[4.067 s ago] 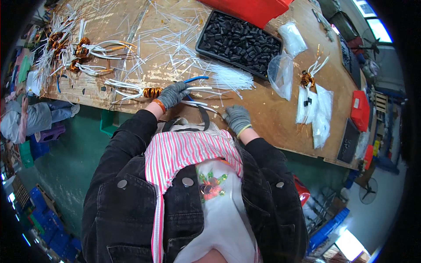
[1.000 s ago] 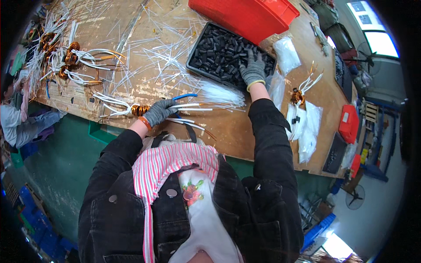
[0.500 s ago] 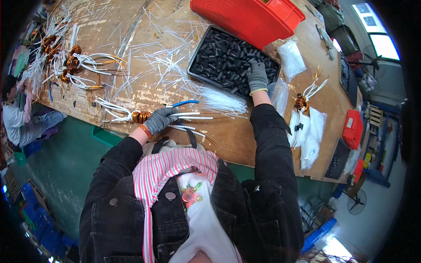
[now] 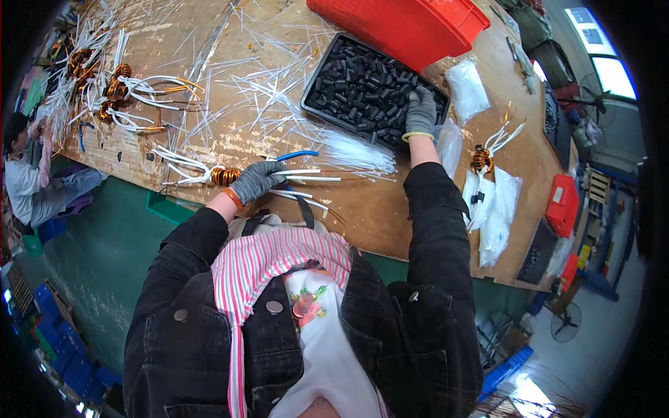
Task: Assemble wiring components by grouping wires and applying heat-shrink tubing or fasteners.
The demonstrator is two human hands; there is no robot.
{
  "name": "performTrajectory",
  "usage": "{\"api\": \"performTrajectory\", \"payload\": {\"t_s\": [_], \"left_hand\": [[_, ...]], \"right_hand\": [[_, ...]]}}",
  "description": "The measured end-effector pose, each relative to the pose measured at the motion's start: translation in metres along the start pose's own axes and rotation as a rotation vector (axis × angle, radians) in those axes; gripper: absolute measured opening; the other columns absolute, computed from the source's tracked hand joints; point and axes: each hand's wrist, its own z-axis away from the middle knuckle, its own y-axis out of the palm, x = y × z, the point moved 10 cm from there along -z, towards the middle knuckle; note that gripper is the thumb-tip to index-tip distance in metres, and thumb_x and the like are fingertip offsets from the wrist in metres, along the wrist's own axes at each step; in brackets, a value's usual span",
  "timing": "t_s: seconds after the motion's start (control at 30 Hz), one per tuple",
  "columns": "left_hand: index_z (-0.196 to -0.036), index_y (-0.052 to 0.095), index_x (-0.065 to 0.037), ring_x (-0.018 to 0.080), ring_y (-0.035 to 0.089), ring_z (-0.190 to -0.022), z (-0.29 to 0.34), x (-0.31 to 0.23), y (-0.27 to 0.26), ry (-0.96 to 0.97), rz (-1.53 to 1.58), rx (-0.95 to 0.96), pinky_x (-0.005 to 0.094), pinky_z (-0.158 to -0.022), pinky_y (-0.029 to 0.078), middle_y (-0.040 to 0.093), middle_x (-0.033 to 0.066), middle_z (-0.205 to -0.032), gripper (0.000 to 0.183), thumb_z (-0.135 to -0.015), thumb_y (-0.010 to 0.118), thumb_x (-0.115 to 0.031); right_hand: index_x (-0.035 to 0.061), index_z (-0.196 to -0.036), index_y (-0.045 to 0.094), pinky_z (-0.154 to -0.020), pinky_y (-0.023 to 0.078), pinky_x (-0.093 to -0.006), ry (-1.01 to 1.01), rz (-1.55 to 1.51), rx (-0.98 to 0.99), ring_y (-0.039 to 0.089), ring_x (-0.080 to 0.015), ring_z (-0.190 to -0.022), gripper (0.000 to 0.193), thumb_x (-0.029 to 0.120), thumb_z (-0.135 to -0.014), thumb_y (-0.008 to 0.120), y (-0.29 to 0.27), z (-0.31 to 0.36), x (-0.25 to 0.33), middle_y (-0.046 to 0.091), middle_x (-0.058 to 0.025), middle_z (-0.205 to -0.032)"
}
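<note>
Moved up from the table's (image 4: pixel 380 209) near edge: right hand (image 4: pixel 420 117), at the black tray (image 4: pixel 341 125), upper right.
Nearer, left of centre, the left hand (image 4: pixel 255 182) is closed around white leads (image 4: pixel 322 179) beside a copper coil (image 4: pixel 225 176), probably weighty, best gripped by its winding. Farther, black pieces (image 4: pixel 369 87) look light, pinchable; I cannot tell if the right hand holds one.

The black tray (image 4: pixel 341 122) has a red bin (image 4: pixel 397 31) along its far side, blocking that way. Plastic bags (image 4: pixel 468 90) crowd its right end, and white strips (image 4: pixel 359 153) lie along its near side. Further out on that near side, bare surface (image 4: pixel 380 216) leaves passing room.
</note>
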Motion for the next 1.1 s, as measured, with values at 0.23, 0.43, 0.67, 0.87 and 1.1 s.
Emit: {"api": "performTrajectory", "payload": {"t_s": [0.23, 0.43, 0.67, 0.87, 1.1], "left_hand": [[-0.103, 0.059, -0.001, 0.0157, 0.059, -0.083, 0.006, -0.007, -0.002, -0.018, 0.041, -0.001, 0.0267, -0.074, 0.047, 0.063, 0.0082, -0.089, 0.025, -0.082, 0.06, -0.013], [-0.105, 0.059, -0.003, 0.0179, 0.059, -0.085, 0.005, -0.009, -0.003, 0.043, -0.048, -0.001, 0.0279, -0.078, 0.046, 0.063, 0.0101, -0.092, 0.026, -0.082, 0.06, -0.015], [-0.102, 0.06, -0.002, 0.0158, 0.059, -0.081, 0.004, -0.006, -0.001, 0.049, 0.014, 0.0, 0.027, -0.074, 0.047, 0.063, 0.0088, -0.089, 0.024, -0.082, 0.06, -0.015], [-0.103, 0.059, -0.002, 0.016, 0.059, -0.081, 0.001, 0.0, -0.001, 0.092, 0.002, -0.026, 0.027, -0.075, 0.047, 0.064, 0.009, -0.089, 0.025, -0.082, 0.06, -0.016], [-0.107, 0.058, -0.004, 0.0148, 0.057, -0.088, 0.001, 0.012, 0.003, 0.072, 0.095, 0.014, 0.026, -0.079, 0.045, 0.061, 0.0055, -0.095, 0.026, -0.082, 0.059, -0.011]], "right_hand": [[0.0087, -0.088, 0.051, -0.035, 0.035, -0.0222, 0.812, -0.969, 0.178, 0.042, -0.0092, -0.043, 0.02, 0.028, -0.086, 0.053, 0.016, 0.029, -0.023, 0.055, -0.0022, -0.069], [0.0126, -0.09, 0.056, -0.04, 0.036, -0.0234, 0.654, -0.706, 0.418, 0.045, -0.0086, -0.049, 0.018, 0.028, -0.081, 0.059, 0.003, 0.05, -0.005, 0.053, 0.0001, -0.071], [0.0077, -0.097, 0.064, -0.073, 0.043, -0.0274, 0.02, -0.117, 1.137, 0.055, -0.014, -0.078, 0.023, 0.021, -0.08, 0.059, 0.061, 0.136, 0.045, 0.063, -0.0043, -0.086], [0.0086, -0.097, 0.062, -0.08, 0.041, -0.0317, 0.11, -0.205, 0.714, 0.057, -0.0245, -0.086, 0.024, 0.026, -0.083, 0.055, 0.048, 0.081, 0.023, 0.062, -0.0114, -0.093], [0.0091, -0.103, 0.056, -0.045, 0.04, -0.0246, 0.737, -0.893, 0.664, 0.047, -0.0116, -0.051, 0.022, 0.011, -0.081, 0.051, 0.028, 0.113, 0.02, 0.058, -0.0042, -0.078]]}}
